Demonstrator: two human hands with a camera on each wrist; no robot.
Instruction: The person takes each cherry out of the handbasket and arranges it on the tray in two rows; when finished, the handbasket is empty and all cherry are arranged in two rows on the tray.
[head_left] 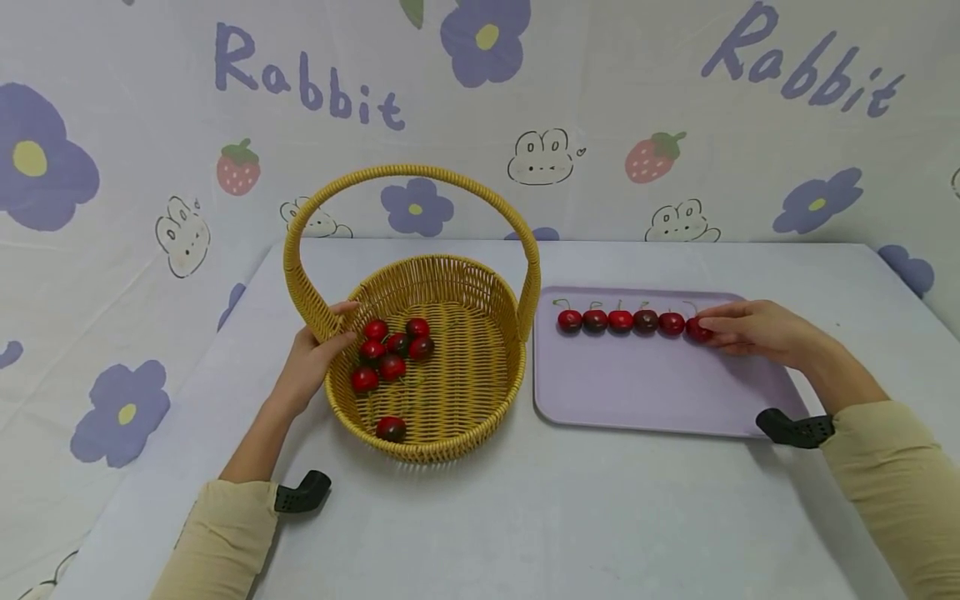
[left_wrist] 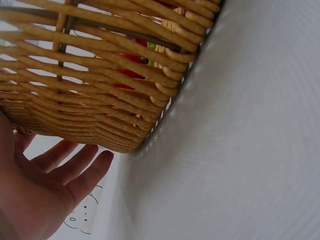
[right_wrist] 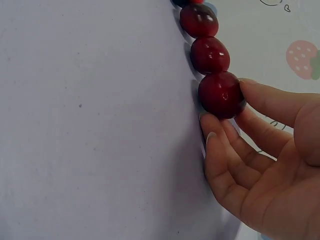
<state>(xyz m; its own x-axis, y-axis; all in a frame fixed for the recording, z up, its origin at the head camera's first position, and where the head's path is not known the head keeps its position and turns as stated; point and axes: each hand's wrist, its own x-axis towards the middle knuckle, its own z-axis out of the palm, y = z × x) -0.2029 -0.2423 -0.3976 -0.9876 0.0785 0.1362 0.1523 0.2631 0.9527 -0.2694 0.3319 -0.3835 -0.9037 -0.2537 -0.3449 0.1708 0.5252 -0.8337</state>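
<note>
Bent-fingered right grip (head_left: 767, 332) around 6th cherry (right_wrist: 220, 95)

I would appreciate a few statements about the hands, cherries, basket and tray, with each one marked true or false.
1. Six cherries line up along the purple tray. True.
2. The right hand pinches the rightmost cherry of the row. True.
3. The left hand touches the wicker basket. True.
4. The wicker basket contains no cherries. False: several cherries lie inside, mostly toward its left.
5. In the head view, the wicker basket stands right of the purple tray. False: it stands left.
</note>
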